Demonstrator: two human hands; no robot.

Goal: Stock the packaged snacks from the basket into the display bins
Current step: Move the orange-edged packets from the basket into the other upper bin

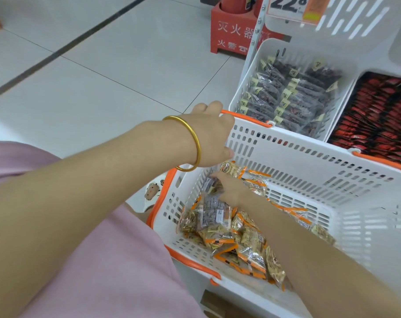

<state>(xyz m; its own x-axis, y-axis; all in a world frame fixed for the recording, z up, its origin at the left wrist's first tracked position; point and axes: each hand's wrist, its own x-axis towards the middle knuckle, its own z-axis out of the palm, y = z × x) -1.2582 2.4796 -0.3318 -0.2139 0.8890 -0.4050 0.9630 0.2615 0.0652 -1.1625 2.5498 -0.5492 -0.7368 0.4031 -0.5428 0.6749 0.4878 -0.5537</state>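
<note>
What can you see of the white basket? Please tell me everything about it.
The basket is white plastic with slotted walls and orange handles lying down along the rim. It stands just before the display bins. A heap of snack packets covers part of its bottom. The left hand grips its far left corner; the right hand reaches inside, onto the packets.

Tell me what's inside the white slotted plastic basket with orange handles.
Heaped orange-trimmed clear snack packets, a darker packet on top, and the right hand among them. The forearm hides packets beneath it.
</note>
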